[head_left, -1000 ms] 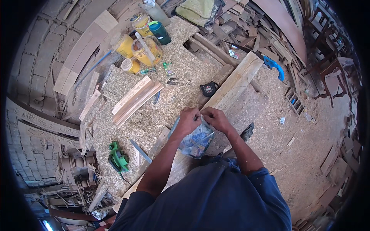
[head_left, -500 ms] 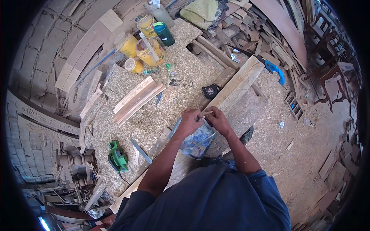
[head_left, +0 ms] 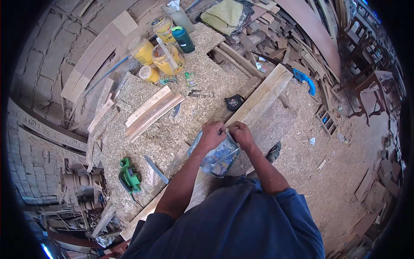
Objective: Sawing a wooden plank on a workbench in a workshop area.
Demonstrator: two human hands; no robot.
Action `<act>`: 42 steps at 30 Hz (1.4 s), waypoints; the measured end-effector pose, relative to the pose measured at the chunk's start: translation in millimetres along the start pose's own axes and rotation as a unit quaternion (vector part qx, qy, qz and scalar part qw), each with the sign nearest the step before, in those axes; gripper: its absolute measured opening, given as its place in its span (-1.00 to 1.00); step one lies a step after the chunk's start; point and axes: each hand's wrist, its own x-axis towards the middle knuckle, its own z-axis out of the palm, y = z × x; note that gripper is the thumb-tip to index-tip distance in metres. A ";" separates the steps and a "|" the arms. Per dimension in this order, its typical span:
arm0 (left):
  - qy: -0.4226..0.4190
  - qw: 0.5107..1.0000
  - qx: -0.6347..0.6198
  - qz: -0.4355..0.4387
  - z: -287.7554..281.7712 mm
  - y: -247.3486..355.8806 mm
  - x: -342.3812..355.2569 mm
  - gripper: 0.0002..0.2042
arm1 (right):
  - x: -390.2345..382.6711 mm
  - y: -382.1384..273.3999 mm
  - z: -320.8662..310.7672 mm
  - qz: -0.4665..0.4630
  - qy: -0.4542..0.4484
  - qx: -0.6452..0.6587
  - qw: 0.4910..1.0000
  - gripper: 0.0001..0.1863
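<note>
A clear plastic bag with blue and whitish contents hangs below my hands, close in front of me. My left hand is closed on the top of the bag at its left side. Just to the right, my right hand pinches the bag's gathered neck, fingers curled in. A small pale bit shows between the two fists; its kind is too small to tell. The long wooden plank runs away from the hands toward the upper right, and a black tape measure lies beside it.
Wood shavings cover the bench. On it are a green power planer, a flat metal bar, wooden strips, yellow buckets and a dark green bottle. A blue-handled saw lies at the plank's far end, near scrap wood.
My right hand has shifted slightly left and down, and the pale strip that stuck out between the hands is now mostly hidden. The bag stays held.
</note>
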 end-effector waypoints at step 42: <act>0.198 0.973 0.119 -0.004 18.1 -6.5 -24.9 -0.82 | -158.3 -8.9 -70.0 -0.092 -0.083 -0.101 0.987 -0.93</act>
